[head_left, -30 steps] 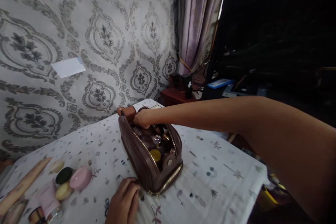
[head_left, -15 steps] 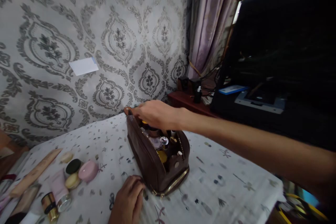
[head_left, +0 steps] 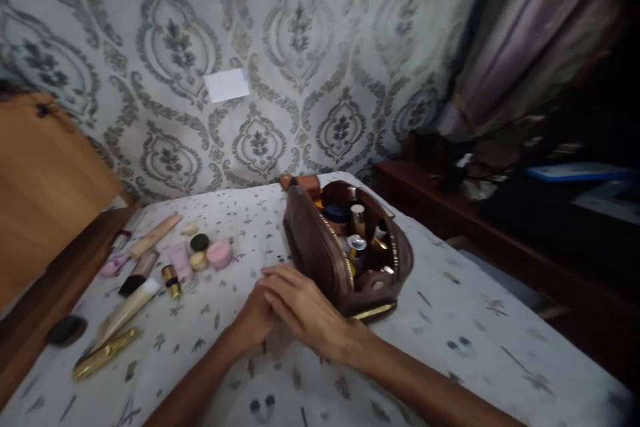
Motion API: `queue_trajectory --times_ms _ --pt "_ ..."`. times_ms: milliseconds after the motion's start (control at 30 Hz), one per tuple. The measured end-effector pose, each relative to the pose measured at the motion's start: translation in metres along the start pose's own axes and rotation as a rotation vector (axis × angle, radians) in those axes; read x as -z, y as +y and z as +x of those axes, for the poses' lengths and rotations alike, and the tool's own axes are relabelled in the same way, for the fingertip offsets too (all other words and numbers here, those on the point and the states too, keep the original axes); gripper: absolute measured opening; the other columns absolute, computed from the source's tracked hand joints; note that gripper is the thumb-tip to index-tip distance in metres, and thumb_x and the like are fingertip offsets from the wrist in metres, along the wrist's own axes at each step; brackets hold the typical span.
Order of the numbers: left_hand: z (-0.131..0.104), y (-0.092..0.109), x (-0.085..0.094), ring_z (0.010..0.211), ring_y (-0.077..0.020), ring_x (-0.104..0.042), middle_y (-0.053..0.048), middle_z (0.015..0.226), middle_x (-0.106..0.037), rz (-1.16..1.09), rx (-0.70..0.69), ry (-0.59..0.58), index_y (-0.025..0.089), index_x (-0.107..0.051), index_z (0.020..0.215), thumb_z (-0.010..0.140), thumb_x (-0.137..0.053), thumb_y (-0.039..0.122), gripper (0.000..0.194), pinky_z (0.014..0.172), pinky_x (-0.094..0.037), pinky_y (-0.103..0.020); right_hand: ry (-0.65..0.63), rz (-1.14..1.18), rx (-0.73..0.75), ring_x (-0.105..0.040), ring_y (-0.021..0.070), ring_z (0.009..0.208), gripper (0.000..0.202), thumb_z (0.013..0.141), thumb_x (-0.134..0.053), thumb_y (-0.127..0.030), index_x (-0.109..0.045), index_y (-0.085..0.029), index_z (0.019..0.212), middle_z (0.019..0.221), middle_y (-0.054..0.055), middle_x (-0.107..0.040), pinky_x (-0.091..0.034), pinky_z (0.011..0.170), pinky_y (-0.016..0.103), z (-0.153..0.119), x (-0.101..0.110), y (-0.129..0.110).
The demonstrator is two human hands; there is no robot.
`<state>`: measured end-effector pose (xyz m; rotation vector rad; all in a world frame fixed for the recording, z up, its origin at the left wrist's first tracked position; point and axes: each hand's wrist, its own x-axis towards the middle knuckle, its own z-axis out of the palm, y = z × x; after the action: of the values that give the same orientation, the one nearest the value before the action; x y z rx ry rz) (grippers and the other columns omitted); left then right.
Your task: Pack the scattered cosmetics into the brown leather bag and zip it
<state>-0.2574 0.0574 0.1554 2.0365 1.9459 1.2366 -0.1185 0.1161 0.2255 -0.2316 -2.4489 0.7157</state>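
Open bag partly filled; loose cosmetics on the cloth; hands together beside the bag

Contents: brown bag (head_left: 315,247) stands upright on the patterned cloth (head_left: 450,333), top unzipped and gaping. Inside, several items, including a dark-lidded jar (head_left: 336,215) and a silver-capped bottle (head_left: 357,247). Deeper contents hidden.

Outside: pink jar (head_left: 219,253), pink tube (head_left: 180,263), dark green pot (head_left: 199,242) and yellow pot (head_left: 198,261) sit grouped left of the bag. Farther left, long tan tube (head_left: 155,235), pale tube (head_left: 129,310) and gold tube (head_left: 105,355); black disc (head_left: 67,330) near the wooden edge (head_left: 30,347).

Progress: items lie both in and out of the bag, which is not closed. Which way the sorting runs, cannot tell; share done, unclear.

Hands: right hand (head_left: 310,313) rests over the left, fingers extended and close together, no object seen in it. Left hand (head_left: 253,317) is partly covered; its opening and any hold cannot be told.

Surroundings: tan case (head_left: 306,185) at the bag's far end; white paper (head_left: 227,85) on the wall. Judged obstruction: the hands cover the bag's near left corner; its raised side limits access from the loose group.
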Motion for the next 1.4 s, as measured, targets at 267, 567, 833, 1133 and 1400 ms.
queue_trajectory --times_ms 267,567,833,1133,1400 --pt "0.013 -0.034 0.073 0.1 -0.0268 -0.058 -0.011 0.102 -0.063 0.394 0.117 0.085 0.016 -0.063 0.101 0.092 -0.041 0.016 0.024 0.089 -0.05 -0.043 0.128 0.231 -0.147 -0.061 0.0215 0.113 0.033 0.099 -0.037 -0.016 -0.055 -0.019 0.127 0.12 0.012 -0.063 -0.05 0.101 0.041 0.026 -0.054 0.025" --pt "0.0 -0.078 0.083 0.123 -0.0415 -0.049 -0.024 0.122 -0.062 0.886 0.083 0.137 0.005 -0.054 0.128 0.098 -0.043 0.039 0.047 0.095 -0.043 -0.053 0.166 0.292 -0.426 -0.067 0.0194 0.096 0.034 0.09 -0.046 -0.009 -0.054 -0.017 0.122 0.111 0.01 -0.066 -0.058 0.079 0.031 0.052 -0.123 0.041" --pt "0.001 -0.087 0.076 0.115 -0.0389 -0.055 -0.021 0.11 -0.067 0.9 0.043 0.175 0.009 -0.059 0.121 0.099 -0.036 0.037 0.043 0.092 -0.044 -0.052 0.244 0.281 -0.312 -0.063 0.0176 0.085 0.038 0.088 -0.047 -0.009 -0.054 -0.019 0.124 0.105 0.007 -0.065 -0.055 0.085 0.034 0.039 -0.126 0.046" --pt "0.001 -0.075 0.076 0.118 -0.0353 -0.056 -0.017 0.125 -0.059 0.392 0.23 0.276 0.016 -0.045 0.137 0.091 -0.052 0.044 0.054 0.098 -0.046 -0.052 0.302 0.616 -0.307 -0.064 0.0202 0.101 0.044 0.092 -0.05 -0.022 -0.05 -0.023 0.136 0.128 0.011 -0.061 -0.056 0.087 0.038 0.04 -0.134 0.057" --pt "0.0 -0.059 0.072 0.124 -0.0276 -0.054 -0.011 0.134 -0.052 -0.321 0.348 0.29 0.026 -0.043 0.136 0.079 -0.072 0.039 0.065 0.104 -0.045 -0.046 0.311 0.972 -0.344 -0.064 0.0218 0.102 0.054 0.09 -0.058 -0.046 -0.052 -0.027 0.14 0.135 0.01 -0.059 -0.058 0.084 0.038 0.044 -0.128 0.057"
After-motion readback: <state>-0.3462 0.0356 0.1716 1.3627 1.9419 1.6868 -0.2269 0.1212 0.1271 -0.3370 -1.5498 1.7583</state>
